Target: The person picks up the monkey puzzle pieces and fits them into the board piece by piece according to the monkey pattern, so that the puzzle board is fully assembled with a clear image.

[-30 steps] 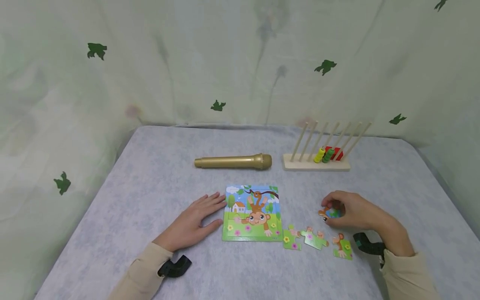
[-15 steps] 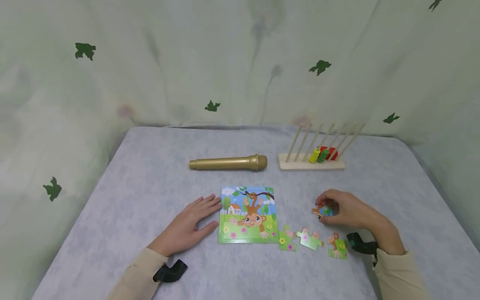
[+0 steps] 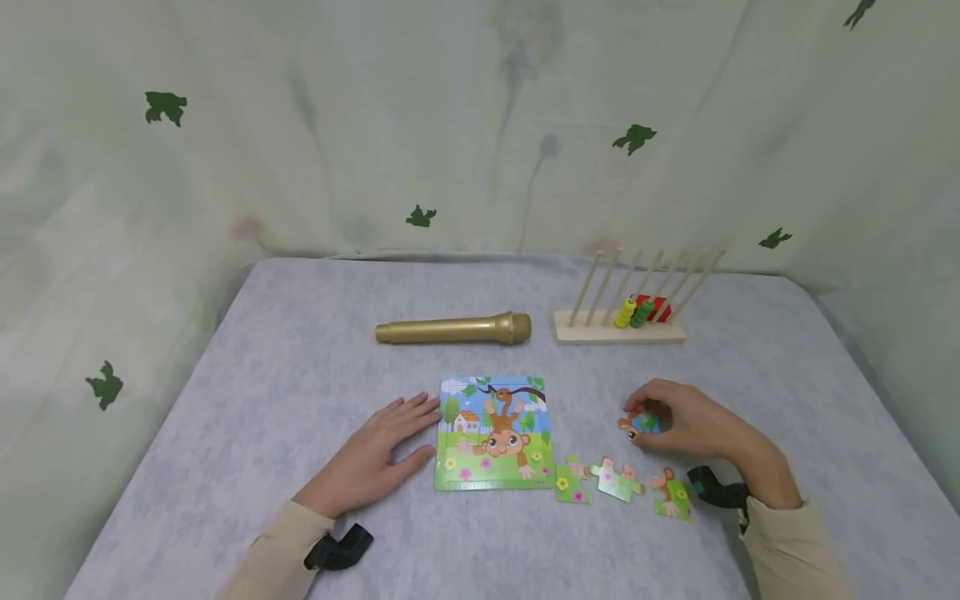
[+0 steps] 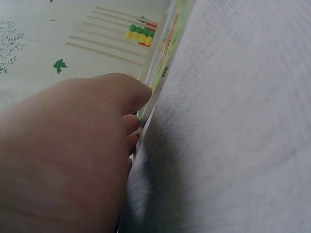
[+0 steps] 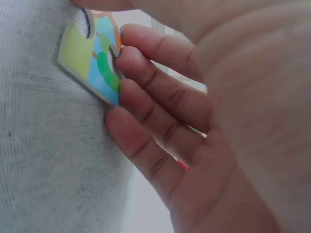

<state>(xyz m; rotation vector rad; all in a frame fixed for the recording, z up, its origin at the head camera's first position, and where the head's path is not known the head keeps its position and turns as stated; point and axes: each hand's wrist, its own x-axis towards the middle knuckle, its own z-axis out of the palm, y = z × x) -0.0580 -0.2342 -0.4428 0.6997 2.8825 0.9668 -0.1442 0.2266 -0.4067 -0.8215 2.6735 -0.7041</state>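
Observation:
My left hand [image 3: 378, 460] lies flat on the table with straight fingers, its fingertips at the left edge of a square jigsaw puzzle board [image 3: 493, 479]. The board carries a picture of a monkey hanging from a branch. In the left wrist view the thumb is close to the board's edge. My right hand [image 3: 693, 423] pinches a blue, green and brown puzzle piece [image 5: 80, 53] between thumb and fingers, low at the table surface. Between the board and that hand lie a flowered puzzle piece [image 3: 572, 483], a second one [image 3: 617, 481] and a third [image 3: 672, 497].
Behind the board lies a gold toy microphone [image 3: 450, 330]. A wooden peg stand [image 3: 618, 335] with yellow, green and red beads stands back right. A pale curtain with green leaf shapes hangs behind the table [image 3: 315, 333].
The whole head view has shifted a little left. My right hand, still pinching the puzzle piece, has come slightly closer to the board. The left hand stays beside the board.

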